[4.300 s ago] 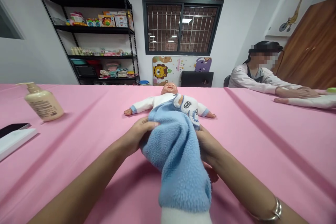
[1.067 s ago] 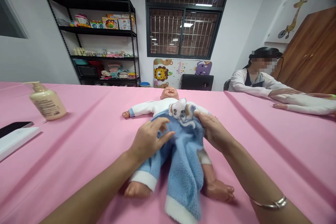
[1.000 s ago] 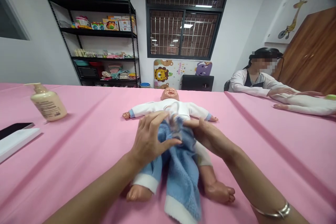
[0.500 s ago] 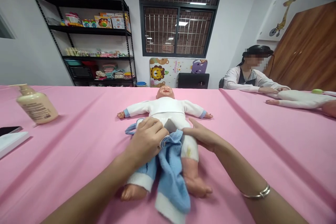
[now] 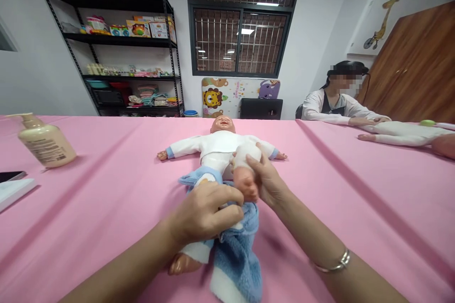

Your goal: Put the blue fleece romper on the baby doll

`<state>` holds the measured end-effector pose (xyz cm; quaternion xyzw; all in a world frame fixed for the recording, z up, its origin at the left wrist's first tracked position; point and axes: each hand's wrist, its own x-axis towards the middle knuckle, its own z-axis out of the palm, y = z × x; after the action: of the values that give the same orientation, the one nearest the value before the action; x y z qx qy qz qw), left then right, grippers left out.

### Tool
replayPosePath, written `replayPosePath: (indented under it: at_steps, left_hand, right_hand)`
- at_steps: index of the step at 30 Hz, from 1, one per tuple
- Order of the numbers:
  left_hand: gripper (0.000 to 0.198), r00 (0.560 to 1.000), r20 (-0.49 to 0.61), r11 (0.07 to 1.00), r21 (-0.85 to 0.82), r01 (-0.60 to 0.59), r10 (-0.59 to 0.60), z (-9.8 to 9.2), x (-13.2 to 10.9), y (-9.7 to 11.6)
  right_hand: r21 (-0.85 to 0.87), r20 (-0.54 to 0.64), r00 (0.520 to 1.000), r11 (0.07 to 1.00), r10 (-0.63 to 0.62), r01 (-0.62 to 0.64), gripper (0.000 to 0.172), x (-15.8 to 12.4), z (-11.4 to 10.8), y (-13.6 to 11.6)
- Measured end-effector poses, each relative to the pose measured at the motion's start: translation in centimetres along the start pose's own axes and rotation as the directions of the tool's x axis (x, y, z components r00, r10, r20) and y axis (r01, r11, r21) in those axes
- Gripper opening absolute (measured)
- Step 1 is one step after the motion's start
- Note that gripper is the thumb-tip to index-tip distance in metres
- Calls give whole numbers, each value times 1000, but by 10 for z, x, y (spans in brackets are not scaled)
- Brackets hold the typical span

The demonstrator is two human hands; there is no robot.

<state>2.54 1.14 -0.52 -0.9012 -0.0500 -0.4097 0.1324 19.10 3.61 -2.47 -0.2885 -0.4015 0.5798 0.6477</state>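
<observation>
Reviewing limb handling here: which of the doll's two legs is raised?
The leg in the right hand, bent up; the other leg lies flat beneath the left hand.

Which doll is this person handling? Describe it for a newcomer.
On the pink-covered table, look centre front. The doll lies on its back in white, one leg lifted by the right hand, unlike the doll further right by the seated person.

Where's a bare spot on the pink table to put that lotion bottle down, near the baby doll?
There's bare pink tablecloth between the pump bottle and the doll, and another patch right of the doll, beyond the right hand. It's crowded around the doll's legs, where the left hand and blue fleece garment bunch together.
</observation>
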Motion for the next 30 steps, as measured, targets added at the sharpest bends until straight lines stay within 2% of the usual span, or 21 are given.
replayPosePath:
  at_steps: [3,6,9,12,16,19,21,23,24,26,28,30]
  left_hand:
    - [18,998,-63,999,-27,20,-22,1,0,2]
    - [14,987,-78,978,-167,127,-141,4,-3,2]
    - [11,957,-19,918,-287,273,-290,6,-4,2]
    - [11,873,62,813,-339,474,-483,5,-3,1]
    - [9,723,94,676,-291,677,-684,9,-2,-12]
    - [6,677,61,652,-216,726,-733,20,-2,-36]
    - [8,657,60,643,-160,749,-751,28,-2,-53]
    - [8,625,85,617,-107,780,-776,34,-3,-64]
    - [8,605,109,600,-75,796,-789,35,-3,-67]
    - [6,590,175,596,-19,802,-788,35,-5,-67]
    - [13,627,250,647,1,762,-738,30,-8,-62]
    - [30,672,337,710,-15,704,-659,23,-10,-57]
  right_hand:
    - [15,-29,1000,1000,-3,3,109,0,7,10]
    - [-65,-56,998,998,-15,12,101,0,5,12]
    - [-169,-19,1000,986,-4,1,95,-2,2,11]
    - [-212,145,985,975,99,-67,90,-5,1,12]
    - [-249,312,934,964,172,-94,54,-6,1,12]
    - [-362,372,910,931,182,-38,48,-4,-4,10]
    - [-449,399,882,892,251,-50,43,-2,-9,8]
    - [-517,376,873,852,311,-82,36,1,-15,7]
    - [-538,340,890,839,303,-80,31,2,-17,8]
    - [-561,227,954,827,195,-35,23,7,-20,11]
    - [-551,94,995,835,41,18,18,10,-22,16]
    - [-528,-15,998,848,-57,41,22,14,-23,22]
